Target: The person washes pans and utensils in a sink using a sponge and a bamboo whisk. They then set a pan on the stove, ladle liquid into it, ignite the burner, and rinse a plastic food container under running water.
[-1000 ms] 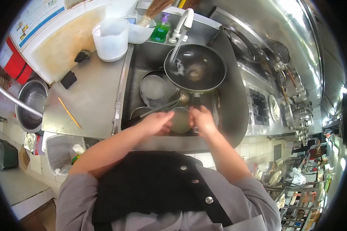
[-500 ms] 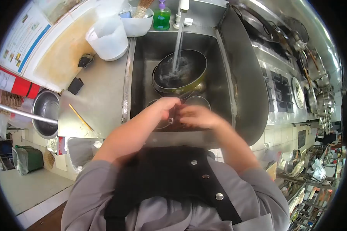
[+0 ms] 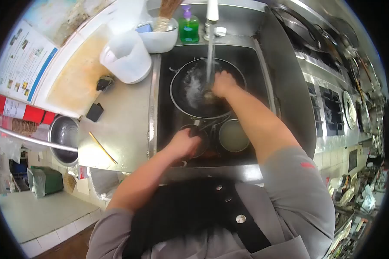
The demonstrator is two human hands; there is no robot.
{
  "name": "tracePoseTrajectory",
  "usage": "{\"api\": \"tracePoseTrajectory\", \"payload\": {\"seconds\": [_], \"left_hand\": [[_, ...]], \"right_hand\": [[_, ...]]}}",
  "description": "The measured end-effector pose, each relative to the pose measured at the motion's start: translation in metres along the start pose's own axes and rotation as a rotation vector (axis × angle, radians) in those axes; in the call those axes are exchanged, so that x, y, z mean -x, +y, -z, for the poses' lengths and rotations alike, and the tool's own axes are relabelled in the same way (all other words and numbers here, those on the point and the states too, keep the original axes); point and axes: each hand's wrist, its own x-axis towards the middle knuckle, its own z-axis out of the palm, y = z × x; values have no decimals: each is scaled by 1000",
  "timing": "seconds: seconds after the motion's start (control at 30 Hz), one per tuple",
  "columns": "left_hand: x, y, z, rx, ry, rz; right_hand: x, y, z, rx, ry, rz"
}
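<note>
A dark frying pan lies in the sink, with water from the tap running into it. My left hand is closed round the pan's handle at the near side. My right hand reaches into the pan beside the stream, fingers bent and pressed down on a small brownish pad, which is blurred and partly hidden by the hand and the water. Just in front of the pan, a round container holds cloudy water. Another dark round vessel sits partly behind my left hand.
White plastic tubs and a green soap bottle stand behind and left of the sink. A thin stick and a black block lie on the left counter. A gas stove is at the right.
My hands were together in front of the tilted pan. Now the left grips the handle, the right is inside the pan, and the pan lies flatter. The view has shifted slightly.
</note>
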Motion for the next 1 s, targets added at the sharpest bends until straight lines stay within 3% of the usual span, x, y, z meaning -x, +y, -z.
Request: {"api": "tracePoseTrajectory", "payload": {"seconds": [0.03, 0.1, 0.17, 0.27, 0.3, 0.33, 0.37, 0.4, 0.43, 0.53, 0.63, 0.67, 0.77, 0.8, 0.9, 0.93, 1.0], "left_hand": [[8, 6, 2, -43, -9, -8], [11, 7, 6, -166, -1, -113], [4, 3, 7, -181, 23, -165], [8, 4, 16, -31, 24, -101], [12, 8, 20, 46, 14, -68], [17, 9, 21, 68, 8, -71], [23, 10, 21, 83, -1, -78], [26, 9, 20, 95, -16, -86], [21, 5, 17, -11, 8, -116], [20, 5, 24, -107, 11, -139], [27, 9, 27, -95, -19, -79], [25, 5, 25, -100, -11, -93], [23, 5, 16, -166, -6, -99], [24, 5, 18, -135, -14, -98], [22, 0, 20, -73, -12, -77], [19, -2, 21, -42, -1, -64], [13, -5, 20, -56, 32, -57]], "right_hand": [[-3, -6, 6, -133, 142, -3], [-36, -26, -21, -362, 184, 158], [-21, -65, -20, -541, -109, 369], [23, -45, -19, -293, -298, 757], [19, -33, -4, -48, -386, 773], [11, -24, 1, 19, -374, 564], [-3, -12, -1, -1, -228, 383], [-5, -9, 8, -50, -25, 290], [-5, -13, 9, -116, -30, 207], [36, -23, 11, -22, -170, 733], [14, 7, -2, -26, -188, 469], [1, 14, -7, -46, -24, 377], [16, -22, 7, -156, -53, 413], [21, -25, 10, -222, -119, 534], [40, -21, 46, -294, 370, 375], [43, -19, 51, -494, 435, 221], [57, -33, 61, -720, 287, 339]]}}
